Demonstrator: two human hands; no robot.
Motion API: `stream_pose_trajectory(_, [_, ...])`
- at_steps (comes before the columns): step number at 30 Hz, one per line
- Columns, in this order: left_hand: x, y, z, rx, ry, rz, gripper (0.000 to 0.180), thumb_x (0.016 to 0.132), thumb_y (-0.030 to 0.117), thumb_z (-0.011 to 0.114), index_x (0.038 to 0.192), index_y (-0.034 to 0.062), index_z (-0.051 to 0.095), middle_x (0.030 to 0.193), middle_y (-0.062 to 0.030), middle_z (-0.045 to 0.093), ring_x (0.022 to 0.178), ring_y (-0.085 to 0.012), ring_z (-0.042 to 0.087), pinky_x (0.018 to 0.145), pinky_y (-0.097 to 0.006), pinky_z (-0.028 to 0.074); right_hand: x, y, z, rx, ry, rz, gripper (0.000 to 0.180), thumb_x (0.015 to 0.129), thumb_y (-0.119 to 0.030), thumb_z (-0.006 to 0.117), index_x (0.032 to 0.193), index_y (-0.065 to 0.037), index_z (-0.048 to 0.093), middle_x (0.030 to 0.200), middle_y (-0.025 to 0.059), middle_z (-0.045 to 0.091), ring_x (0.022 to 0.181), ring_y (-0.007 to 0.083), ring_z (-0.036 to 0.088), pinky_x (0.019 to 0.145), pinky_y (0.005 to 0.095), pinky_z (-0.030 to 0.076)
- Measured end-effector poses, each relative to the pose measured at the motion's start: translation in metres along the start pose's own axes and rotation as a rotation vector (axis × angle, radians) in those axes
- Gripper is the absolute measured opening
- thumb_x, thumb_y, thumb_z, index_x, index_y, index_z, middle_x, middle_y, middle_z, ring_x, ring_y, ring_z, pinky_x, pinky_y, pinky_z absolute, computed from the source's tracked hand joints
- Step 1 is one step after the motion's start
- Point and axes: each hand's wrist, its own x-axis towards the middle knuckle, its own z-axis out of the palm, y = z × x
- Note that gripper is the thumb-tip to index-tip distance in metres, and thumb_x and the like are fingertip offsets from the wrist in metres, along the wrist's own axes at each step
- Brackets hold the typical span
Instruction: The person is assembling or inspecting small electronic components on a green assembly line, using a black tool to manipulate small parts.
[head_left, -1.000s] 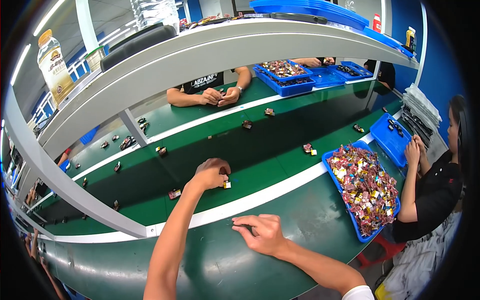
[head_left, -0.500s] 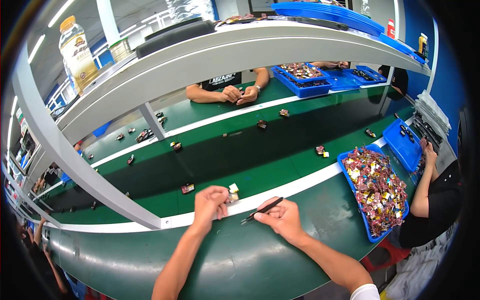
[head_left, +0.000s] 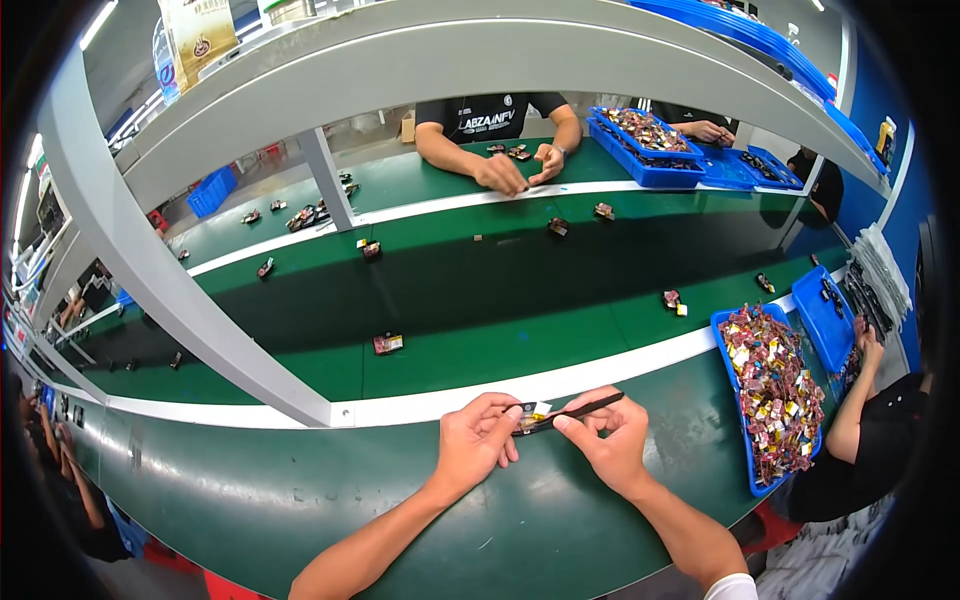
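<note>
Between the thumb and fingers of my left hand (head_left: 473, 442) is a small black-cased part (head_left: 527, 424) with a white and yellow tab. Closed on a pair of black tweezers (head_left: 598, 404), my right hand (head_left: 615, 442) sits just right of the part. The tweezer tips reach to the part; whether they grip it is too small to tell. Both hands are above the green worktable (head_left: 420, 535), close to the white rail. To the right stands a blue tray (head_left: 738, 420) heaped with small red, yellow and white pieces (head_left: 770, 395).
Beyond the white rail (head_left: 560, 382), a green belt (head_left: 470, 295) carries several small parts, one (head_left: 388, 344) nearby. A grey post (head_left: 190, 300) and overhead shelf (head_left: 480, 60) frame the station. Co-workers' hands (head_left: 515, 172) work opposite; another person's arm (head_left: 855, 390) is at right by a blue tray (head_left: 822, 320).
My left hand has come back from the rail, toward the right, with the small part. The tweezers in my right hand now meet it. The view has shifted; the opposite co-worker's hands have parted.
</note>
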Motion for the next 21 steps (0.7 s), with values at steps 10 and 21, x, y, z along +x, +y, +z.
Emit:
stream_pose_trajectory(10, [0.003, -0.002, 0.011, 0.066, 0.017, 0.077, 0.015, 0.098, 0.006, 0.062, 0.107, -0.0063, 0.063, 0.076, -0.0093, 0.069, 0.052, -0.0109, 0.063, 0.043, -0.024, 0.046, 0.001, 0.0, -0.005, -0.084, 0.014, 0.006, 0.015, 0.083, 0.004, 0.077, 0.093, 0.003, 0.067, 0.072, 0.0002, 0.067, 0.05, -0.0026, 0.044, 0.045, 0.0167, 0.03])
stream_pose_trajectory(21, [0.002, -0.002, 0.013, 0.147, -0.035, 0.111, 0.017, 0.098, 0.003, 0.062, 0.111, -0.0078, 0.062, 0.072, -0.0095, 0.067, 0.055, -0.0127, 0.065, 0.046, -0.024, 0.049, 0.004, 0.01, -0.009, 0.119, 0.025, 0.216, 0.014, 0.085, 0.005, 0.076, 0.094, 0.004, 0.065, 0.078, 0.0049, 0.069, 0.059, -0.0005, 0.054, 0.05, 0.0161, 0.038])
